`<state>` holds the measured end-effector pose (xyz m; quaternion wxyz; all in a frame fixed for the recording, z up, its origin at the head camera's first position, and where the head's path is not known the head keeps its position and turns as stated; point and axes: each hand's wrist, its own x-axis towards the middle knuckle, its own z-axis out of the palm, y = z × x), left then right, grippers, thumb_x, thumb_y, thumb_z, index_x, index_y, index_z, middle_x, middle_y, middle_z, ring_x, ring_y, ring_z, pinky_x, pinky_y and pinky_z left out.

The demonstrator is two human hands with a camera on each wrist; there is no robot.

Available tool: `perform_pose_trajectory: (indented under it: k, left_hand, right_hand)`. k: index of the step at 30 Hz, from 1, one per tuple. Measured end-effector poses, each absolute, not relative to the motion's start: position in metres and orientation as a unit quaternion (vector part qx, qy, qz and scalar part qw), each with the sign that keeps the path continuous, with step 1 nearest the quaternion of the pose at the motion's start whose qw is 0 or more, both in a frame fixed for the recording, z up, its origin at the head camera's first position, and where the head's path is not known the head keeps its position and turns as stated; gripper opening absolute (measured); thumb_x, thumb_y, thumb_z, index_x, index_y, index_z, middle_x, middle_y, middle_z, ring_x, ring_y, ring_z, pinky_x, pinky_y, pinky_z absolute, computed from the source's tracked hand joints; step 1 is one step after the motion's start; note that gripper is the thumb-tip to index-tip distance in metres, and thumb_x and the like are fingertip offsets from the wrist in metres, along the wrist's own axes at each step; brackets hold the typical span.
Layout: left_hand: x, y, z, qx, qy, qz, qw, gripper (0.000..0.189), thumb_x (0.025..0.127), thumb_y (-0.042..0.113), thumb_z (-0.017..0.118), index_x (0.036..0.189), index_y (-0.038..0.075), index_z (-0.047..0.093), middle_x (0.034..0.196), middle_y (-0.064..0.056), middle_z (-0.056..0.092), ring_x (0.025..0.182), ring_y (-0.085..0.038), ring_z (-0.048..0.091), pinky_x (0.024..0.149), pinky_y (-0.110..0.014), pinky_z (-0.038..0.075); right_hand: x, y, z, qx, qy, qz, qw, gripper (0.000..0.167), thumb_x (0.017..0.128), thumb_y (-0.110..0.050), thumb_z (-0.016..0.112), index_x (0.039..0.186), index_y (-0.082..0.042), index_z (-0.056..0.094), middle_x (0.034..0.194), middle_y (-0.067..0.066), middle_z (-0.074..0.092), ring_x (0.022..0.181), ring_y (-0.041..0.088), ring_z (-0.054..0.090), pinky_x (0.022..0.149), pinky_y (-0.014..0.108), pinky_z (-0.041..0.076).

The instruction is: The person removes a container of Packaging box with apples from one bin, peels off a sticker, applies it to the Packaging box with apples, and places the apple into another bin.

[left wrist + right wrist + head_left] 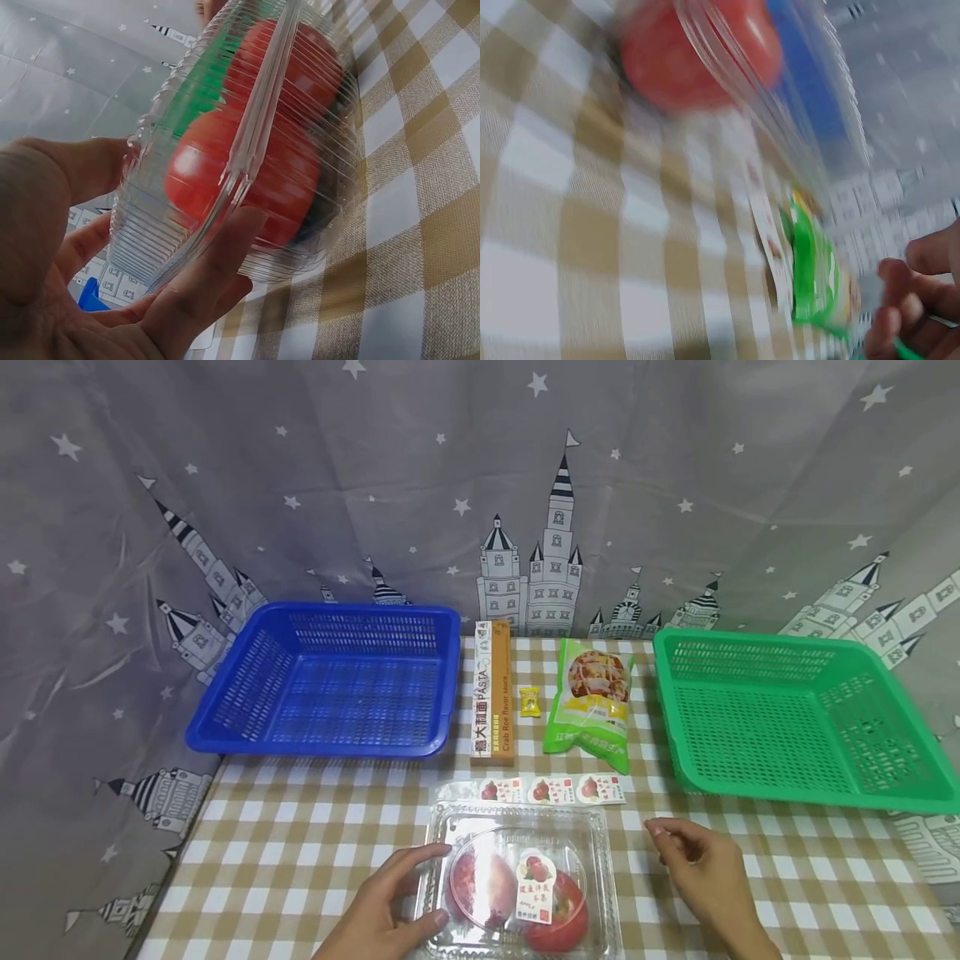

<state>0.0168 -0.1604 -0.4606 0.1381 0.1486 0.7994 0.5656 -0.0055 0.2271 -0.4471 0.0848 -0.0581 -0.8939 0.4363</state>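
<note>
In front of me lies a clear plastic clamshell box (602,852) with two red apples (480,889) inside, its lid down. An apple-print label (534,893) is on the lid. My left hand (386,902) grips the box's left side; in the left wrist view its fingers and thumb (97,169) spread around the lid and seam. Right of the box my right hand (705,868) hovers apart from it, fingers loosely curled, nothing visible in them. A strip of similar labels (551,790) lies just behind the box.
Behind the strip are a pasta box (492,693), a small yellow packet (530,702) and a green food bag (588,702). A blue basket (322,748) stands at the back left, a green basket (787,795) at the right. A grey castle-print curtain (420,477) closes off the back.
</note>
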Motion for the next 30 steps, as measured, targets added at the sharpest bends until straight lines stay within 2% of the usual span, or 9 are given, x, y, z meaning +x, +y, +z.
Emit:
perform_pose_trajectory:
  k: [3,5,7,10,15,19,24,30]
  left_hand:
    - [0.017,-0.160,-0.461,0.149,0.800,0.565,0.135,0.061,0.085,0.020,0.078,0.140,0.024,0.050,0.138,-0.004,0.049,0.122,-0.045,0.046,0.085,-0.060,0.049]
    - [0.016,-0.160,-0.461,0.151,0.803,0.562,0.129,0.061,0.085,0.020,0.078,0.139,0.024,0.051,0.137,-0.003,0.050,0.121,-0.043,0.047,0.084,-0.058,0.050]
    - [0.016,-0.160,-0.461,0.154,0.804,0.560,0.127,0.060,0.086,0.019,0.077,0.139,0.024,0.051,0.137,-0.002,0.050,0.121,-0.043,0.048,0.084,-0.057,0.050]
    - [0.015,-0.160,-0.461,0.158,0.804,0.559,0.124,0.059,0.086,0.018,0.076,0.139,0.023,0.051,0.137,-0.002,0.050,0.120,-0.043,0.049,0.084,-0.054,0.051]
    - [0.015,-0.161,-0.463,0.168,0.801,0.563,0.115,0.059,0.087,0.017,0.076,0.140,0.022,0.051,0.137,0.000,0.051,0.121,-0.037,0.050,0.087,-0.044,0.049]
    - [0.016,-0.161,-0.464,0.186,0.791,0.573,0.102,0.057,0.089,0.014,0.073,0.141,0.018,0.050,0.136,-0.003,0.051,0.123,-0.030,0.050,0.088,-0.043,0.050]
    - [0.017,-0.160,-0.464,0.180,0.776,0.596,0.104,0.057,0.089,0.010,0.072,0.142,0.017,0.051,0.135,-0.006,0.052,0.122,-0.031,0.051,0.085,-0.044,0.052]
    - [0.018,-0.159,-0.465,0.163,0.765,0.614,0.107,0.061,0.086,0.007,0.075,0.142,0.013,0.052,0.133,-0.010,0.053,0.120,-0.025,0.053,0.085,-0.033,0.052]
  right_hand:
    - [-0.010,0.249,-0.445,-0.159,-0.860,0.485,-0.013,0.025,0.099,-0.016,0.060,0.115,0.001,0.068,0.086,0.008,0.070,0.073,0.014,0.064,0.060,0.024,0.050]
    - [-0.013,0.265,-0.444,-0.200,-0.825,0.526,-0.050,0.038,0.103,-0.028,0.054,0.126,0.002,0.061,0.093,0.010,0.069,0.081,0.016,0.065,0.069,0.026,0.053]
    - [-0.017,0.280,-0.443,-0.228,-0.770,0.593,-0.065,0.046,0.103,-0.038,0.051,0.125,0.001,0.060,0.093,0.008,0.068,0.083,0.015,0.063,0.074,0.027,0.052]
    - [-0.021,0.301,-0.442,-0.219,-0.671,0.705,-0.072,0.049,0.101,-0.047,0.047,0.119,-0.002,0.051,0.090,0.003,0.063,0.083,0.015,0.060,0.075,0.027,0.052]
    - [-0.022,0.323,-0.445,-0.190,-0.514,0.833,-0.082,0.039,0.101,-0.045,0.043,0.116,-0.011,0.031,0.091,0.000,0.057,0.087,0.016,0.058,0.076,0.028,0.049]
    - [-0.021,0.329,-0.448,-0.191,-0.495,0.846,-0.057,0.033,0.102,-0.041,0.045,0.114,-0.010,0.038,0.089,0.000,0.058,0.088,0.017,0.059,0.077,0.028,0.049]
    - [-0.022,0.326,-0.448,-0.182,-0.538,0.823,-0.019,0.030,0.103,-0.036,0.046,0.103,-0.006,0.051,0.083,0.001,0.059,0.081,0.017,0.061,0.071,0.027,0.050]
    - [-0.020,0.322,-0.448,-0.175,-0.559,0.811,-0.019,0.030,0.103,-0.034,0.047,0.096,-0.007,0.057,0.079,0.000,0.060,0.081,0.016,0.062,0.071,0.026,0.049]
